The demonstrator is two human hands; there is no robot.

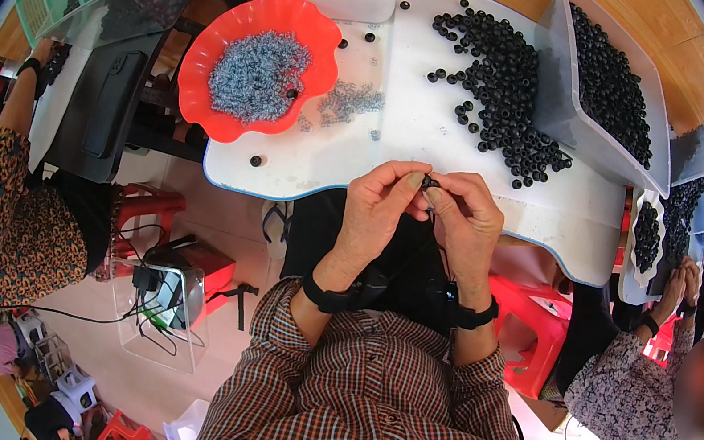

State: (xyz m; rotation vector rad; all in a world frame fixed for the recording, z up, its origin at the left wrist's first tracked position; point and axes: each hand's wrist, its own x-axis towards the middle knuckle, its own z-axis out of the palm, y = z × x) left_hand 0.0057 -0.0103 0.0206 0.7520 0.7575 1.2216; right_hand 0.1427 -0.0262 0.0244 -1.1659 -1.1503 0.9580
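Fingertips of the left hand (380, 201) and right hand (464, 213) meet just below the white table (400, 137) edge, both pinching 1 small black ring (429, 181) between them. Too small to tell its axis; both hands equally near.

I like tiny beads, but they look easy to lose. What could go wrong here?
The small black ring is pinched between the left hand and right hand at the white table's edge, so a slip could drop it to the floor. The loose pile of black rings nearby might roll off if bumped.
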